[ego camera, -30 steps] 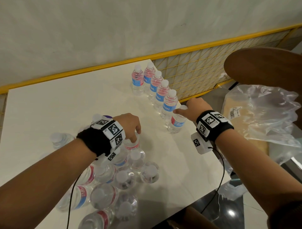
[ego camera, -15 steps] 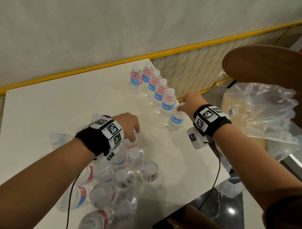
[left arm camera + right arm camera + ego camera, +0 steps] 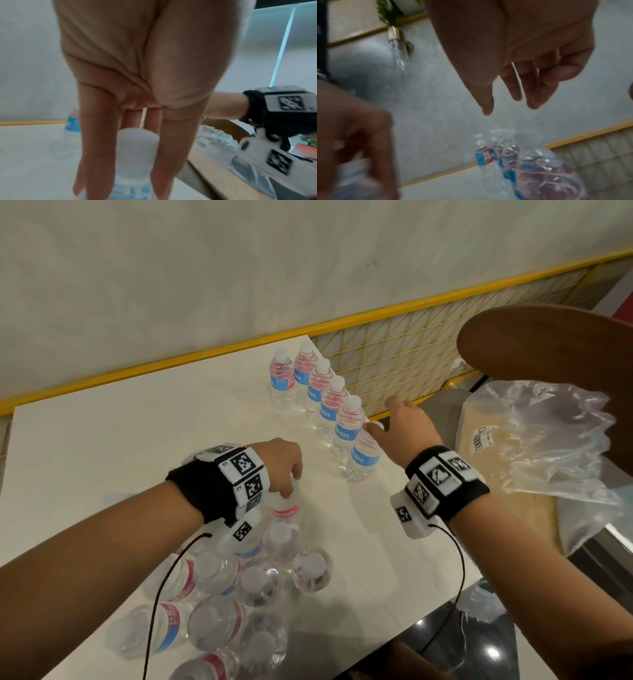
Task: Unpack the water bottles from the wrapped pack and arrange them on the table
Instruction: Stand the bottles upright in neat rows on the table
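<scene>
My left hand (image 3: 287,484) grips the neck and white cap of an upright water bottle (image 3: 287,510) at the far end of a loose cluster of bottles (image 3: 219,594). In the left wrist view the fingers (image 3: 96,142) reach down around that bottle (image 3: 137,148). My right hand (image 3: 394,419) hovers open just above and right of the nearest bottle (image 3: 363,460) of a row of several standing bottles (image 3: 329,402) with blue and pink labels. The right wrist view shows my right hand (image 3: 510,105) holding nothing, with the row (image 3: 530,162) below it.
The white table (image 3: 120,440) ends close to the right of the row. Beyond that edge stands a yellow wire fence (image 3: 428,354). The crumpled clear plastic wrap (image 3: 548,446) lies to the right below a round brown wooden top (image 3: 548,344).
My right hand set the bottle it carried down at the near end of the row, let go and opened. The left hand stayed on its bottle.
</scene>
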### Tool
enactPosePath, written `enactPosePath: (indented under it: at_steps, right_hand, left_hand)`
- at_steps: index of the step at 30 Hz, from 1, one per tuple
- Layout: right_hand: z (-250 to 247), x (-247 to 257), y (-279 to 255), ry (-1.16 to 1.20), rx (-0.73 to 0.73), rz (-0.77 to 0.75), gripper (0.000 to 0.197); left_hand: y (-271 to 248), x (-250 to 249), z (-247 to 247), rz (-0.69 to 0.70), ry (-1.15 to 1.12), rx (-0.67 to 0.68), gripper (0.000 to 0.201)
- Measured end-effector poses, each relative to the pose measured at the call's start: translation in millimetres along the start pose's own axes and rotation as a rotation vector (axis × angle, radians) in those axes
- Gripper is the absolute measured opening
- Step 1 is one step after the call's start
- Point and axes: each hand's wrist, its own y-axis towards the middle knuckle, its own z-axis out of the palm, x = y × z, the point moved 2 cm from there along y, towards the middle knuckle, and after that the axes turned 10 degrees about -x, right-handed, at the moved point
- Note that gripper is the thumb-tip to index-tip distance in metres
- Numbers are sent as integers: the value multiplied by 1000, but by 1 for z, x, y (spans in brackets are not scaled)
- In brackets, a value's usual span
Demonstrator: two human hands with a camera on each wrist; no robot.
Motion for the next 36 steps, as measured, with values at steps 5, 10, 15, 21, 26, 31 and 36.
enactPosePath:
  at_steps: [5,10,15,21,26,31,36]
  right_hand:
    - [12,0,-62,204,358,-173,59]
    - [47,-30,-85,474,292,24,73]
    - [70,-70,-92,489,183,266,66]
    - [81,-81,-81,571,135,374,73]
    - [65,-76,-71,475,121,273,90]
    - [23,-60,-54,272,-22,27,61]
    - [9,-58,-32,176,119,-138,33]
  left_hand:
    - [12,-45,-24,149,10,-112,59]
    - [29,-103,-25,318,21,-112,60]
    - [48,-111,-24,396,-150,-241,60]
    - [82,-95,-23,364,-101,-354,47]
    - [93,-87,-13,340,-143,-314,39]
    - [102,-85,-13,307,-207,-353,29]
    - [105,-83,-9,275,-249,-373,24]
